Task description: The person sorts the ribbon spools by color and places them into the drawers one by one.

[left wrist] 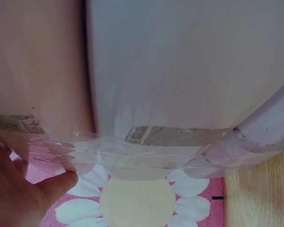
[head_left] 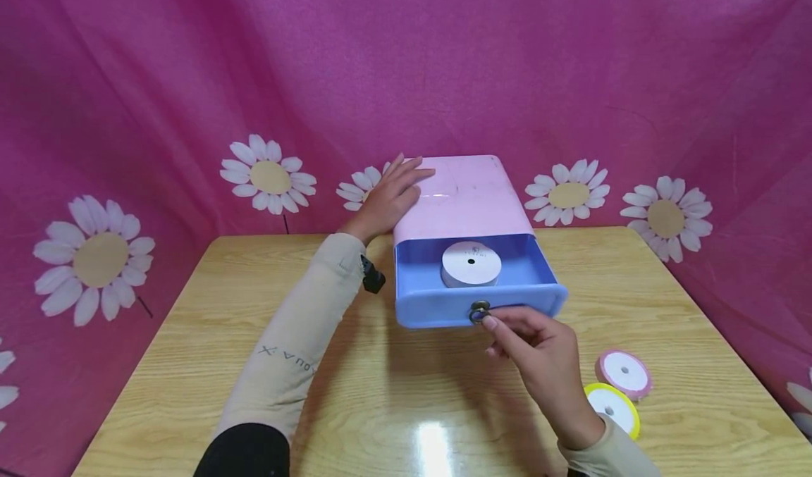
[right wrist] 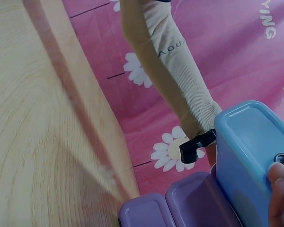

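From where I operate, I have the right hand (head_left: 539, 350) with its grip closed in a pinch, thumb and fingertips on the small metal ring pull (head_left: 480, 313) at the middle of the blue drawer (head_left: 438, 309)'s front. The drawer stands partly out of the pink cabinet (head_left: 463, 206), and a white roll (head_left: 471, 262) sits inside it, behind the ring and well clear of my fingers. My left hand (head_left: 390, 195) lies with its fingers extended on the cabinet's top, at the left edge; its grip has hold of nothing that I can see. On the right wrist view, two purple drawer fronts (right wrist: 199, 201) sit beside the blue drawer, on the tabletop side. The wood-grained tabletop (head_left: 254, 315) carries a pink-rimmed spool (head_left: 624, 373) and a yellow-rimmed spool (head_left: 612, 410) just beside each other, toward the near right corner. Magenta cloth (head_left: 419, 61) printed with white daisies hangs past the far edge and along both sides. For writing, I read "AQU" on the beige left sleeve (right wrist: 184, 61) and "YING" on the cloth in the right wrist view; the small print on the white roll is too faint for me.
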Demonstrator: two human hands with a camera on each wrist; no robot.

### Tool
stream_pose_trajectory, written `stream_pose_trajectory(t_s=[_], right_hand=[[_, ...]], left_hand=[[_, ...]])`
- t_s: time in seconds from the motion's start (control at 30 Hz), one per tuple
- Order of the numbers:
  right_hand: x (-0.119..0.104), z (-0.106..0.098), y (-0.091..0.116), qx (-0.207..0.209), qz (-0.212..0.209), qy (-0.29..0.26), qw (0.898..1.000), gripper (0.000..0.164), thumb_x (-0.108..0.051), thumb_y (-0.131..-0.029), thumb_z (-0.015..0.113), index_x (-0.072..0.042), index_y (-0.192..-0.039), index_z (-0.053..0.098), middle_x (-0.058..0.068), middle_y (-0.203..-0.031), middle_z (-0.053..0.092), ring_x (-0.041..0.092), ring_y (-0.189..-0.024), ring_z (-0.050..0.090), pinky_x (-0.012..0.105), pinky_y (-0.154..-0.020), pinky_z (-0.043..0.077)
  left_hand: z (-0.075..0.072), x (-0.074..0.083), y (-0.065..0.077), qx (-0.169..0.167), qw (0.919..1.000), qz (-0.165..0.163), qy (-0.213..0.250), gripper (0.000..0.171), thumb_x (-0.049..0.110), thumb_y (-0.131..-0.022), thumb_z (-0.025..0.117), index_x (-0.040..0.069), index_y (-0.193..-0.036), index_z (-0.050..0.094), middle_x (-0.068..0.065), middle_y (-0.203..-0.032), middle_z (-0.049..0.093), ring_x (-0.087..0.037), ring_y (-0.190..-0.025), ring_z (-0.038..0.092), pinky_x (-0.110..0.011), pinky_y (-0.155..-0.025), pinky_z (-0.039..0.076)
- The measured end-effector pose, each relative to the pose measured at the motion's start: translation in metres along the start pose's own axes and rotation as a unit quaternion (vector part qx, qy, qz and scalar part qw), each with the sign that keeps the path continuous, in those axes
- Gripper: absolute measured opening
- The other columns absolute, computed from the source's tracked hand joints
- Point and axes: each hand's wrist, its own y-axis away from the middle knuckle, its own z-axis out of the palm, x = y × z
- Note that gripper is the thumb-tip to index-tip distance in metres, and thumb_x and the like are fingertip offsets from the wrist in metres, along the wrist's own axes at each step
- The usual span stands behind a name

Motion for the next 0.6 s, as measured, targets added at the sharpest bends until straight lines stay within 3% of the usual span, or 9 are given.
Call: stream_pose_trajectory(t_s=[0.37,0.6], right_hand=[[0.0,0.002,-0.01,0.015,0.037,0.029,0.999,0.018,-0.019,-0.086,0.073,-0.005,-0.097,0.073,0.006,-0.079,0.072,0.018,-0.047,0.056,0.028,-0.046,0.051],[0.005,0.003,-0.018,0.012,0.026,0.036,0.999,0.018,-0.022,-0.087,0.072,-0.006,-0.096,0.073,0.004,-0.078,0.072,0.016,-0.046,0.055,0.027,-0.044,0.049]], left_hand=[[0.0,0.0,0.0,-0.001,1.0,-0.001,-0.005,0.046,0.032,-0.099,0.036,0.025,-0.142,0.049,0.004,-0.158,0.026,-0.013,-0.148,0.0,-0.05,-0.117,0.004],[0.0,0.001,0.0,-0.003,1.0,-0.006,-0.005,0.046,0.033,-0.099,0.037,0.026,-0.143,0.049,0.004,-0.158,0.025,-0.011,-0.147,-0.001,-0.05,-0.118,0.003]])
